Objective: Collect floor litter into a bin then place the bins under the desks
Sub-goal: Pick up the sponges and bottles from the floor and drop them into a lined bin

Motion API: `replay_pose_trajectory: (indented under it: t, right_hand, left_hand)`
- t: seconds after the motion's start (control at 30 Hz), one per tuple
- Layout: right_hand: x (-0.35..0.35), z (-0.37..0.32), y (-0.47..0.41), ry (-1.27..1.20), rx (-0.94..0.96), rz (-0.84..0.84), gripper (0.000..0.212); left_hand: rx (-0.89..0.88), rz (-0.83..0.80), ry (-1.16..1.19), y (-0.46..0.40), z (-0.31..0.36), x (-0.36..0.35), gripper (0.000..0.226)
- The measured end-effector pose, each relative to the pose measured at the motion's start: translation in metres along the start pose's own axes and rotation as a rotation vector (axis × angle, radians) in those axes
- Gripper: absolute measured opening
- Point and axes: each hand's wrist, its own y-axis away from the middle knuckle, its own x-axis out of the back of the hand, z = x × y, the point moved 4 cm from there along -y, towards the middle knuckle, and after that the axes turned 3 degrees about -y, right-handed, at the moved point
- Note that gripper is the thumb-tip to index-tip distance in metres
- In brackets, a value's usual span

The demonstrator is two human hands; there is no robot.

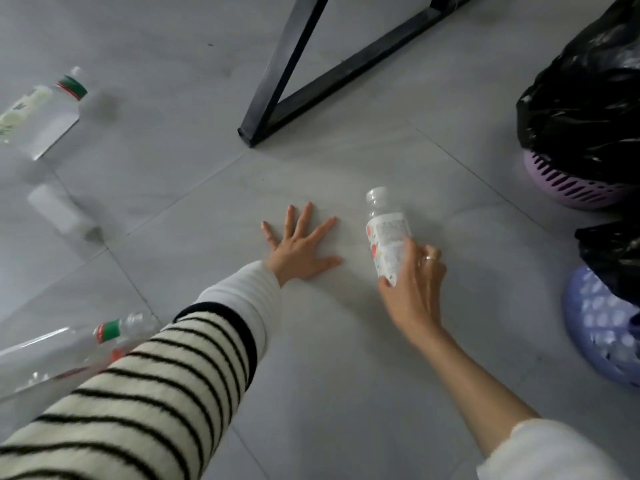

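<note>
Bottle (387,237) upright, neck away

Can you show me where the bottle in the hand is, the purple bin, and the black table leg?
small labelled bottle (386,237), head view, on its printed label.
purple bin (568,192), head view, on its slotted wall under the black bag.
black table leg (332,76), head view, on the lower bar.

Left hand (301,247): flat on the floor (346,358), fingers (304,216) spread.
Right hand (415,275): just right of those fingers, holding a small bottle (386,237).
Bins: two bins (571,188) (602,327) well right of the fingers.
Bench frame (311,81): beyond the fingers.
Other bottles: three bottles (65,112) (62,213) (69,344) lying well left.
</note>
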Motion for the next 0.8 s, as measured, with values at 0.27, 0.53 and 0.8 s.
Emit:
replay_pose_trajectory:
  t: [0.27,0.53,0.8]
  right_hand:
    - [-0.010,-0.018,0.097,-0.019,-0.084,-0.359,0.077]
    - [-0.018,-0.120,0.127,-0.252,-0.083,-0.445,0.082]
    - [-0.059,-0.207,0.122,-0.239,-0.045,-0.482,0.076]
  left_hand:
    - [-0.134,0.197,0.136,0.141,-0.037,-0.015,0.053]
    - [0.192,0.261,-0.040,0.273,-0.212,0.066,0.058]
    - [0.297,-0.083,-0.172,0.266,-0.259,0.023,0.100]
